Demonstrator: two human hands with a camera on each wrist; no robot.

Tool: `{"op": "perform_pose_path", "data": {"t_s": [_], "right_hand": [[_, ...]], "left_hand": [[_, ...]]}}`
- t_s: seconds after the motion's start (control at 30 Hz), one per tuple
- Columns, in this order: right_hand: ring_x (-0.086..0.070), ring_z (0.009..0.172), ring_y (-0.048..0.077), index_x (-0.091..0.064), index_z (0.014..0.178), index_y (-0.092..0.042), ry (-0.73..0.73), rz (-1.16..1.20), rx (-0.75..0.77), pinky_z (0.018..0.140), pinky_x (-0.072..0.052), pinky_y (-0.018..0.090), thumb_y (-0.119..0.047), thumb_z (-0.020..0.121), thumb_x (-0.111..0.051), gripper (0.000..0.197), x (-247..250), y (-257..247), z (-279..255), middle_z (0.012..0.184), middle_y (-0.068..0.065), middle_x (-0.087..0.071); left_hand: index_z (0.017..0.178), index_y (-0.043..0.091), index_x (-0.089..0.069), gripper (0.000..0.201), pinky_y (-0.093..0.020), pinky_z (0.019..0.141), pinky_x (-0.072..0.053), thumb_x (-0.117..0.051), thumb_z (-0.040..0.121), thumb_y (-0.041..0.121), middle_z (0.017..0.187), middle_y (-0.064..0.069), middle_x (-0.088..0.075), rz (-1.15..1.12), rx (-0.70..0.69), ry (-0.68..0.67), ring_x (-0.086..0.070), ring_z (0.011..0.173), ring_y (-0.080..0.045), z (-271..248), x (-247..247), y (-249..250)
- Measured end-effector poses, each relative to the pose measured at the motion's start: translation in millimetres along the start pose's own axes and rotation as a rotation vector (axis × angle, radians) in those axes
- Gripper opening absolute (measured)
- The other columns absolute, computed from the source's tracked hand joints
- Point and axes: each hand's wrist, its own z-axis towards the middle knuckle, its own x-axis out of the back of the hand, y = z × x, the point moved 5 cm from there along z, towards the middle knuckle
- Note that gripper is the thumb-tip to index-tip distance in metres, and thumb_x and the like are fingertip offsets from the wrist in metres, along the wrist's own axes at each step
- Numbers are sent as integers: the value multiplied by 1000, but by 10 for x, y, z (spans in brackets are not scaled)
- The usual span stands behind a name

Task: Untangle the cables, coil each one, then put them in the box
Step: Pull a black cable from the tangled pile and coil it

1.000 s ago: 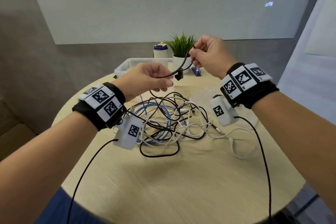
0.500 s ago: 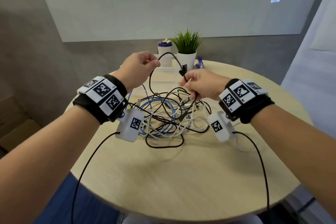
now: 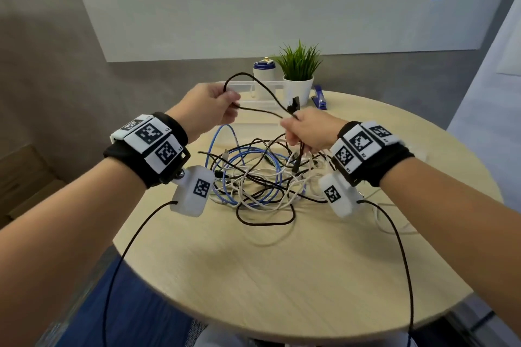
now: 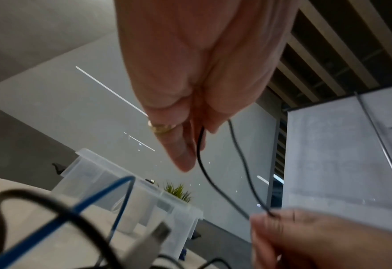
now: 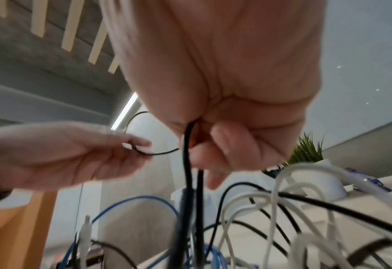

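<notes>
Head view: both hands raised over a round tabletop (image 3: pixel 296 276). Left hand (image 3: pixel 210 110) pinches a loop of thin black cable (image 3: pixel 265 94) between thumb and fingers. Right hand (image 3: pixel 308 129) has its fingers curled round the same black cable, plug end sticking up just above the fist, more of the cable hanging down from it into the pile. Tangle of cables (image 3: pixel 253 177), blue, white and black, lies on the tabletop under and between the hands. Clear plastic box (image 3: pixel 253 87) sits at the far edge, behind the left hand. Small potted plant (image 3: pixel 299 73), white container with blue lid (image 3: pixel 264 69) and blue stapler (image 3: pixel 319 96) are near the box. Marker bands and white camera units on both wrists.

Left wrist view: left hand (image 4: pixel 202 72) from below, fingers closed on the black cable (image 4: pixel 202 163), ring on one finger. Cable runs down to the right hand (image 4: pixel 317 240) at the lower right. Blue cable (image 4: pixel 93 202) blurred in front, box (image 4: pixel 132 196) behind it.

Right wrist view: right hand (image 5: pixel 231 91) fisted round the black cable (image 5: pixel 187 163), two black strands dropping to the pile. Left hand (image 5: pixel 63 154) at left pinches the thin loop. White cables (image 5: pixel 282 209) and blue cable (image 5: pixel 144 202) below, plant (image 5: pixel 308 151) at right.
</notes>
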Motion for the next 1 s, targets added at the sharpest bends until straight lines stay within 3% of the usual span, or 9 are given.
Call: {"op": "perform_pose_path", "data": {"t_s": [0.17,0.23,0.4,0.5,0.57,0.7,0.8,0.9,1.0], "right_hand": [[-38,44,13,-60,81,-14,107,208,44,40,-32,20,-39,100,-40,36,240,-35,40,61,3,-47],[-33,46,13,-62,82,-15,144,306,87,39,-30,20,-39,99,-43,35,311,-59,42,59,3,-41],[-31,37,6,-62,88,-6,212,624,182,35,-26,16,-34,98,-50,31,488,-199,-37,50,-2,-35],[-31,35,5,-62,84,-8,221,618,213,35,-27,16,-31,99,-49,30,553,-219,-28,52,0,-36],[-33,37,6,-64,79,-13,241,499,215,36,-29,18,-31,98,-50,29,577,-175,1,57,2,-41],[-35,38,8,-65,77,-15,209,240,155,37,-35,20,-30,90,-63,20,530,-8,57,48,-8,-40],[-39,47,13,-62,77,-14,148,114,118,48,-41,26,-30,88,-65,20,400,95,107,59,-1,-41],[-46,51,7,-67,95,-13,142,63,133,49,-41,18,-29,87,-66,18,291,102,131,64,-5,-49],[-45,57,0,-64,117,-18,151,18,187,46,-36,7,-29,88,-66,31,210,-20,148,73,-16,-47]], "left_hand": [[123,15,-59,32,-27,92,-39,-52,94,27,116,-4,-61,880,-28,-325,-55,106,-21,-100,-348,-170],[136,20,-47,42,-29,100,-34,-49,96,28,135,-3,-50,983,-42,-400,-46,124,-22,-115,-467,-207],[126,19,-56,31,-29,101,-32,-41,99,20,138,-1,-45,1080,-112,-518,-43,127,-24,-14,-637,-296],[137,23,-46,39,-30,100,-35,-42,99,22,137,-1,-50,1038,-42,-499,-47,122,-22,58,-638,-309],[132,21,-53,36,-26,92,-39,-49,96,20,126,-3,-59,942,-64,-382,-53,107,-18,139,-575,-249],[94,14,-71,13,-21,75,-45,-62,87,9,98,-6,-70,695,-193,-30,-58,80,-16,244,-320,-61],[75,23,-56,21,-36,77,-54,-66,80,6,84,-4,-69,466,-245,117,-63,76,-23,277,-158,48],[75,27,-54,29,-39,80,-56,-65,81,0,75,2,-65,223,-308,104,-62,69,-16,281,-103,190],[78,30,-60,27,-30,82,-52,-65,83,4,77,7,-64,182,-451,38,-60,75,-11,225,-144,404]]}}
